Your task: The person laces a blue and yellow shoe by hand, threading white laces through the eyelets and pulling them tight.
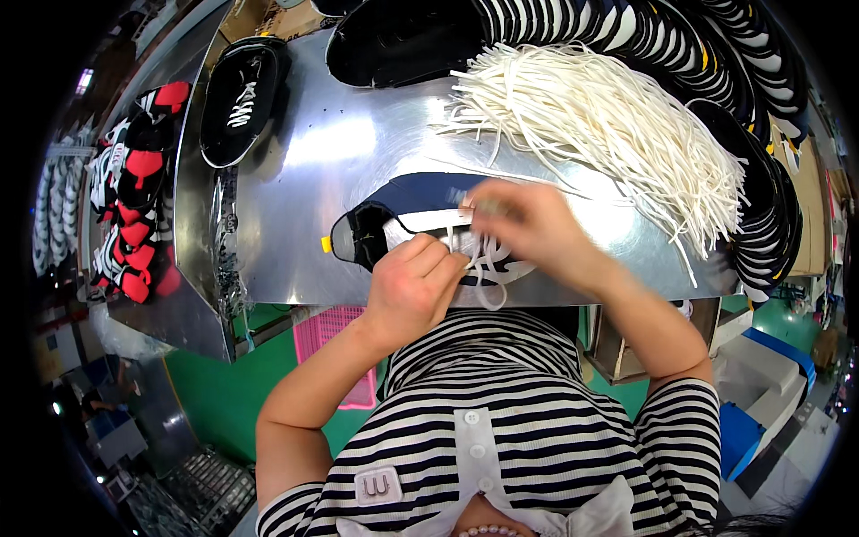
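A shoe upper (429,192) in navy, white and black, with a yellow tab at its heel end, lies across the metal table before me. My left hand (413,288) is closed in a pinch at the near edge of its lacing area. A white shoelace (491,294) runs through the upper and hangs in a loop beside those fingertips. Over the far side of the lacing, my right hand (528,224) is smeared by motion, its fingertips pinched together on the lace. The palm hides part of the upper's front.
A big heap of white shoelaces (599,134) lies at the far right of the metal table (304,206). Stacked shoe uppers (626,36) curve behind and beside it. One laced black upper (240,106) rests at far left, near red-and-black uppers (141,170). Below stands a pink basket (333,345).
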A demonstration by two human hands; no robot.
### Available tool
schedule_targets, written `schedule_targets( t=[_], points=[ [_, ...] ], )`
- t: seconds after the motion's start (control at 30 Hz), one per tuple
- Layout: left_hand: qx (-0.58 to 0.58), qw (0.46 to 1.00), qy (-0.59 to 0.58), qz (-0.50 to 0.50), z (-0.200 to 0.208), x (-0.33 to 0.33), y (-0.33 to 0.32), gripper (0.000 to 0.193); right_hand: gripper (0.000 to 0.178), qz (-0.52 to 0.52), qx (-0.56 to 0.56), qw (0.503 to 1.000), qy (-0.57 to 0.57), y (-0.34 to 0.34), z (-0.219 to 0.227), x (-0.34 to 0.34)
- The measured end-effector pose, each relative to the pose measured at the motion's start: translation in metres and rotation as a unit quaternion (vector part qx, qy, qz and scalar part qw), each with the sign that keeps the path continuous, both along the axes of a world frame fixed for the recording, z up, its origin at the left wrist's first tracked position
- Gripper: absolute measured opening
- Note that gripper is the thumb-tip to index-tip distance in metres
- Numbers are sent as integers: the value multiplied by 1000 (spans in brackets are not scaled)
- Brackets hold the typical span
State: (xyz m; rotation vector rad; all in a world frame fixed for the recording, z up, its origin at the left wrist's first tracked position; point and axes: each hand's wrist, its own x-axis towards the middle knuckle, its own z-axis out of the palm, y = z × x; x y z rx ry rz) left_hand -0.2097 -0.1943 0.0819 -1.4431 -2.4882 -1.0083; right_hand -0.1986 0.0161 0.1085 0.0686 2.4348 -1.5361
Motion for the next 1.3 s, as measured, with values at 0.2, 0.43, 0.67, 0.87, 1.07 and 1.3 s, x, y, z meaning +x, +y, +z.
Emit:
schedule_targets(
  t=[0.2,0.43,0.67,0.87,1.07,1.3],
  points=[
    [-16,999,-25,-31,6,-1,4,18,27,-275,-232,827,432,97,112,-17],
    [-72,965,-229,102,28,-1,-3,47,15,-119,-305,944,29,-5,-35,28],
    [-91,936,-232,249,15,-7,-1,59,16,-102,-103,982,118,-33,-43,0],
    [-48,921,-226,314,2,2,6,47,20,-64,-86,976,191,-30,-45,9],
    [-32,926,-189,324,3,4,10,43,16,-59,-28,992,104,-20,-24,38],
    [2,935,-150,323,-3,4,12,41,13,-23,20,995,93,-17,-16,36]
  ],
)
